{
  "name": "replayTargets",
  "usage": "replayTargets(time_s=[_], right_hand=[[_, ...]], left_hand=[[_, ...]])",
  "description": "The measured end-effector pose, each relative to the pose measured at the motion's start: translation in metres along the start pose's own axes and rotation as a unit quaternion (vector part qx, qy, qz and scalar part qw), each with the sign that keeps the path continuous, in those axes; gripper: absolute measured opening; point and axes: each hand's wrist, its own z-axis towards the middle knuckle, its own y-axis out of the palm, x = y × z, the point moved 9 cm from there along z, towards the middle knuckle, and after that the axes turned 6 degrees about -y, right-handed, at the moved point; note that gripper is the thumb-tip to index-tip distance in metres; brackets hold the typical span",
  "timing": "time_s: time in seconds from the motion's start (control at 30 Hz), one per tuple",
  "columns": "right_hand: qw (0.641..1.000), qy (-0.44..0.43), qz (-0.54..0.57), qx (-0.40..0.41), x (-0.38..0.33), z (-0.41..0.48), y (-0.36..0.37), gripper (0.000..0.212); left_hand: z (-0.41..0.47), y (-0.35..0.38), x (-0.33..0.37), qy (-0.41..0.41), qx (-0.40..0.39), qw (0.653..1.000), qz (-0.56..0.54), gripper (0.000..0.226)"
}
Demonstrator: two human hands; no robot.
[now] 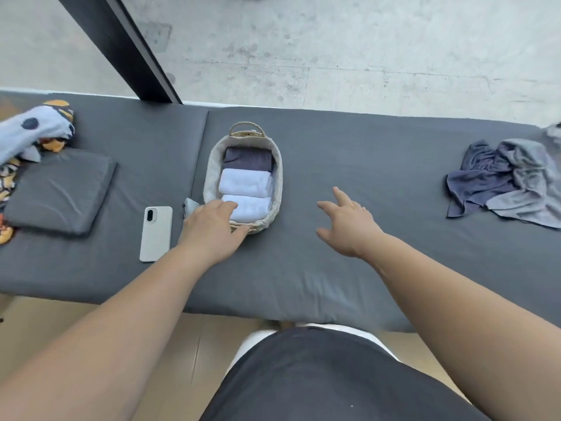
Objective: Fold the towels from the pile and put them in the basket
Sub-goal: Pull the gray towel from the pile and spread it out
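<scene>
Inside woven basket (209,177), folded towels (245,183): one navy, two white.

your forearms (121,314) are bare from the picture's lower corners up to the wrists, and your left hand (212,229) and right hand (349,226) are bare too. at the bottom middle you wear a black garment (318,375), matte and smooth, broad and rounded in outline. a strip of white cloth (252,341) shows along its upper edge, wider on your left, thin on your right, just below the near edge of the bed (303,299).
</scene>
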Motion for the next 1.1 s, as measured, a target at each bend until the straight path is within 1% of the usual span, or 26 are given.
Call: replayTargets(time_s=[0.13,0.3,0.43,0.6,0.77,0.87,0.97,1.1], right_hand=[[0.999,0.045,0.017,0.026,0.023,-0.042,0.005,0.063],[0.994,0.106,0.021,0.034,0.087,-0.097,0.02,0.063],[0.989,0.144,0.028,0.035,0.16,-0.134,0.027,0.062],[0.983,0.178,0.044,0.027,0.29,-0.155,0.028,0.063],[0.985,0.167,0.038,0.01,0.439,-0.145,0.017,0.064],[0.986,0.161,0.039,-0.011,0.513,-0.138,0.005,0.064],[0.987,0.155,0.043,-0.022,0.565,-0.128,-0.011,0.064],[0.99,0.127,0.055,-0.02,0.606,-0.099,-0.018,0.065]], left_hand=[[-0.016,0.011,0.023,0.04,-0.008,0.999,-0.025,0.061],[-0.048,0.043,0.077,0.085,-0.05,0.995,-0.02,0.064],[-0.06,0.061,0.138,0.125,-0.065,0.99,0.004,0.067],[-0.051,0.086,0.244,0.125,-0.07,0.989,0.044,0.067],[-0.029,0.125,0.381,0.106,-0.065,0.99,0.059,0.063],[-0.018,0.147,0.454,0.103,-0.077,0.989,0.072,0.063],[-0.007,0.164,0.514,0.105,-0.085,0.987,0.084,0.064],[0.009,0.19,0.574,0.099,-0.103,0.988,0.065,0.062]])
